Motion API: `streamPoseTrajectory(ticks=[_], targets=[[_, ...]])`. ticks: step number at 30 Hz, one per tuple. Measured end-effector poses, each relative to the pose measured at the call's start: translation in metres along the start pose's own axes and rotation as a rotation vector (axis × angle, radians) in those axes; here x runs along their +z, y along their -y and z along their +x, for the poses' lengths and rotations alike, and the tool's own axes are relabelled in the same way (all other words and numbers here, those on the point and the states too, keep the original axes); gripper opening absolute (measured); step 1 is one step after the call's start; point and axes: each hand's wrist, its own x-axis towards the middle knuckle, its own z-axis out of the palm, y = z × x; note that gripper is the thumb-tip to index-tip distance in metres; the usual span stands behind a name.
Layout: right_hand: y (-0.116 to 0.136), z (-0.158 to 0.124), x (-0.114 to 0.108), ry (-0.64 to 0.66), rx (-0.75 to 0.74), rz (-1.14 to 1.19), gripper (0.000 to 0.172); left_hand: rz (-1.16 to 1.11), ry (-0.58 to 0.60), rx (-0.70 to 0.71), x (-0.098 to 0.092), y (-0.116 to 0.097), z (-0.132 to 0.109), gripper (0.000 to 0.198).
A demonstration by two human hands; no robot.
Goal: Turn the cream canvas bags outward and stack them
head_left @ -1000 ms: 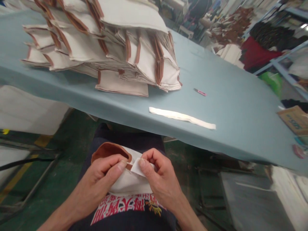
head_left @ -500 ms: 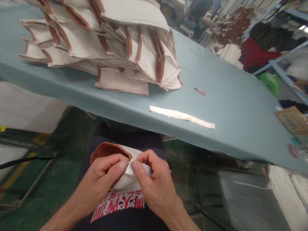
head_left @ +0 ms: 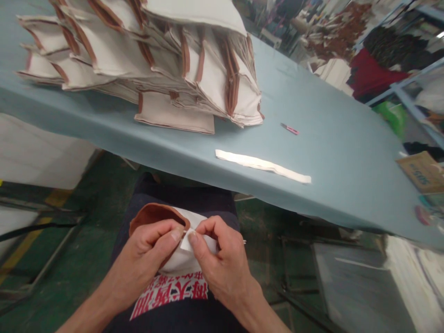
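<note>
On my lap lies a white cloth pouch with a brown lining showing at its open mouth. My left hand pinches the pouch's brown-lined edge between thumb and forefinger. Close beside it, my right hand pinches a small white tag at that same edge. The fingertips of both hands almost meet, and exactly what lies between them is partly hidden. Red printed characters show on white cloth beneath my wrists.
A blue-covered table stands in front. It carries a pile of white pouches with brown edging, a long white strip and a small pink-handled cutter. A cardboard box and cloth-filled shelves stand to the right.
Both hands stay almost in place, pinching at the pouch's edge. The white tag shows slightly more clearly between them. The view has shifted a little.
</note>
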Motion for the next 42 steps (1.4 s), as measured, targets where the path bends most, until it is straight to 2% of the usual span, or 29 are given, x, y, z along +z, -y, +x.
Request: streamPoseTrajectory(ticks=[6,11,14,17,19,25,28,31,34,38,42], targets=[[-0.009,0.000,0.006,-0.093,-0.161,-0.201,0.019,0.041,-0.062,0.076,0.005,0.001,0.001,0.050],[-0.014,0.002,0.009,-0.132,-0.245,-0.255,0.022,0.064,-0.036,0.024,0.004,-0.006,0.001,0.030],[-0.015,0.002,0.011,-0.141,-0.202,-0.211,0.021,0.104,-0.075,0.014,0.008,-0.004,0.002,0.024],[-0.014,0.001,0.012,-0.151,-0.060,-0.106,0.019,0.120,-0.192,0.039,0.017,0.001,0.003,0.023],[-0.013,0.001,0.012,-0.129,0.056,-0.041,0.020,0.123,-0.213,0.068,0.024,0.002,0.003,0.023],[-0.014,0.001,0.010,-0.016,0.309,0.197,0.026,0.165,-0.285,0.050,0.037,-0.010,-0.004,0.021],[-0.017,0.004,0.007,0.133,0.466,0.449,0.035,0.205,-0.275,0.075,0.033,-0.008,-0.005,0.024],[-0.021,0.011,0.001,0.306,0.586,0.638,0.050,0.227,-0.191,0.120,0.024,0.004,-0.004,0.025],[-0.023,0.023,-0.005,0.411,0.640,0.666,0.063,0.247,-0.136,0.126,0.017,0.012,-0.003,0.026],[-0.026,0.036,-0.008,0.558,0.683,0.655,0.068,0.243,-0.194,0.080,0.015,0.013,-0.004,0.026],[-0.031,0.039,-0.005,0.582,0.629,0.656,0.068,0.252,-0.159,0.092,0.012,0.016,-0.002,0.026]])
